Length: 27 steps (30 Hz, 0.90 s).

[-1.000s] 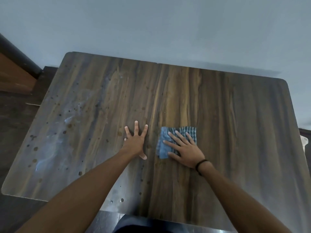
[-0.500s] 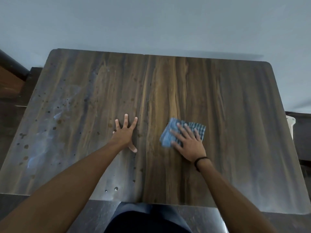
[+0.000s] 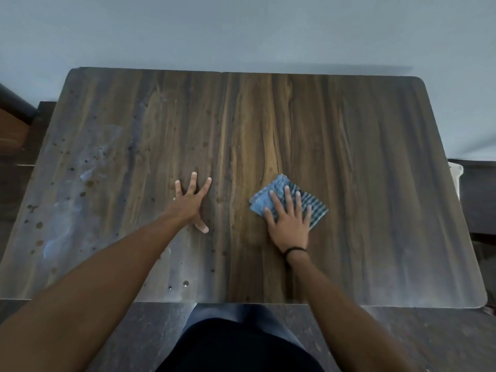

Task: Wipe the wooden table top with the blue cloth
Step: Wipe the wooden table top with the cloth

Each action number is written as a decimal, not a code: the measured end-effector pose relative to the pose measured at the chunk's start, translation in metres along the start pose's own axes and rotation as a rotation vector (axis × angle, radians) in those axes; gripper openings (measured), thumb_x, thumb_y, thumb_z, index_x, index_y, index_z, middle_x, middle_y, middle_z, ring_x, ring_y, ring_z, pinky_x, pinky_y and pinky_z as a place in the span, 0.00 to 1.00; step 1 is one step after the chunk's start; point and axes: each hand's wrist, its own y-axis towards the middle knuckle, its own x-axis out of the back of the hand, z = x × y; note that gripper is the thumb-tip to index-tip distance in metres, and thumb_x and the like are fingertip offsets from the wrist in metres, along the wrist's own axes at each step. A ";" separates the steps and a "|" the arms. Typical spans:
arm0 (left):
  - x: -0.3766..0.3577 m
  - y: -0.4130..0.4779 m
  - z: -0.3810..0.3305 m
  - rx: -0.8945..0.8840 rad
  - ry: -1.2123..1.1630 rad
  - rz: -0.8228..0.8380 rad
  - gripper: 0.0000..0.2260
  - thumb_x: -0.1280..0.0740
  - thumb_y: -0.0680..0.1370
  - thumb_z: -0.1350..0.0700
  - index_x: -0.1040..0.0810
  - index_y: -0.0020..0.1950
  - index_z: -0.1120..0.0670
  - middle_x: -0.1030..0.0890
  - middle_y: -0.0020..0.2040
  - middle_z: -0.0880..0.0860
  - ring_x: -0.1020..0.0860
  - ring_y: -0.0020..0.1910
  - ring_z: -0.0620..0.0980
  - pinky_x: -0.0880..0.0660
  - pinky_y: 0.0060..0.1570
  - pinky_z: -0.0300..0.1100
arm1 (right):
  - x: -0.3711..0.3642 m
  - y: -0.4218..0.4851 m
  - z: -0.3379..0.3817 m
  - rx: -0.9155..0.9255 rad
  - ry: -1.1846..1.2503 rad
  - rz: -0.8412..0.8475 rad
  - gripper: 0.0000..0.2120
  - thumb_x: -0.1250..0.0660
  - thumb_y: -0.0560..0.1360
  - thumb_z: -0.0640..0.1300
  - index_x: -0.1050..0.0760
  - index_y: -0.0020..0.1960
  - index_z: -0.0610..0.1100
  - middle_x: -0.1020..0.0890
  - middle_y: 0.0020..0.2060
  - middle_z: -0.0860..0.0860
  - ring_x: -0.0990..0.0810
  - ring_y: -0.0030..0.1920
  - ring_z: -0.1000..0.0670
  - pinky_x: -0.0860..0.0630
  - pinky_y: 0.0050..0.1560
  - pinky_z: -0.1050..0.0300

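Your right hand (image 3: pixel 291 224) lies flat on the blue cloth (image 3: pixel 261 202), just right of the middle of the frame. Its fingers (image 3: pixel 288 197) are straight and spread over the folded fabric, pressing it onto the wooden surface (image 3: pixel 362 170) without curling round it. The cloth shows a plain blue part at its left and a dark-striped part at its right, and it sits roughly midway between the near and far edges of the surface. Your left hand (image 3: pixel 189 204) rests palm-down on the bare wood just left of centre, fingers wide and straight, holding nothing; it is apart from the cloth. A black band (image 3: pixel 294 249) circles your right wrist. Dark spots and pale smears (image 3: pixel 88 183) mark the left part of the surface. A pale grey wall (image 3: pixel 241 30) fills the top of the frame.
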 end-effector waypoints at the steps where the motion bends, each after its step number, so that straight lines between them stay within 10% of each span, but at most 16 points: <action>1: 0.000 0.000 0.000 0.005 -0.001 -0.004 0.66 0.17 0.64 0.46 0.71 0.79 0.40 0.76 0.77 0.51 0.69 0.76 0.71 0.46 0.74 0.68 | -0.008 -0.009 0.019 -0.030 0.024 0.001 0.28 0.54 0.82 0.65 0.54 0.80 0.63 0.58 0.80 0.56 0.61 0.80 0.47 0.63 0.77 0.36; 7: -0.001 0.000 0.001 0.003 -0.006 -0.020 0.67 0.16 0.63 0.46 0.70 0.79 0.39 0.75 0.78 0.49 0.69 0.76 0.70 0.43 0.73 0.67 | -0.001 -0.040 -0.040 0.724 -0.206 0.251 0.27 0.54 0.82 0.68 0.53 0.79 0.67 0.55 0.80 0.60 0.60 0.80 0.50 0.61 0.78 0.38; 13: 0.001 -0.002 0.000 0.014 0.011 -0.020 0.67 0.17 0.63 0.45 0.70 0.79 0.39 0.75 0.78 0.49 0.67 0.77 0.70 0.42 0.73 0.68 | -0.012 -0.048 0.009 -0.057 0.023 0.015 0.28 0.57 0.81 0.67 0.57 0.80 0.64 0.60 0.79 0.58 0.64 0.80 0.49 0.66 0.76 0.39; 19: 0.003 -0.004 0.001 -0.001 0.002 -0.009 0.67 0.16 0.63 0.45 0.71 0.78 0.39 0.76 0.77 0.49 0.67 0.77 0.71 0.39 0.71 0.69 | -0.019 -0.094 -0.020 0.568 -0.144 0.171 0.27 0.54 0.82 0.68 0.54 0.79 0.67 0.55 0.80 0.59 0.57 0.81 0.49 0.65 0.77 0.42; 24: 0.002 -0.009 0.002 -0.026 0.001 -0.036 0.65 0.17 0.65 0.46 0.70 0.79 0.39 0.76 0.77 0.49 0.66 0.77 0.70 0.40 0.72 0.66 | -0.023 -0.108 0.006 -0.270 0.061 -0.007 0.28 0.58 0.80 0.69 0.60 0.79 0.68 0.62 0.79 0.60 0.65 0.80 0.50 0.69 0.76 0.42; 27: 0.001 -0.008 0.003 -0.041 -0.014 -0.040 0.66 0.17 0.64 0.47 0.69 0.79 0.39 0.77 0.77 0.49 0.67 0.77 0.70 0.41 0.73 0.67 | -0.048 -0.132 0.062 -0.225 0.110 0.020 0.28 0.59 0.81 0.67 0.60 0.79 0.65 0.61 0.80 0.57 0.65 0.80 0.47 0.68 0.76 0.39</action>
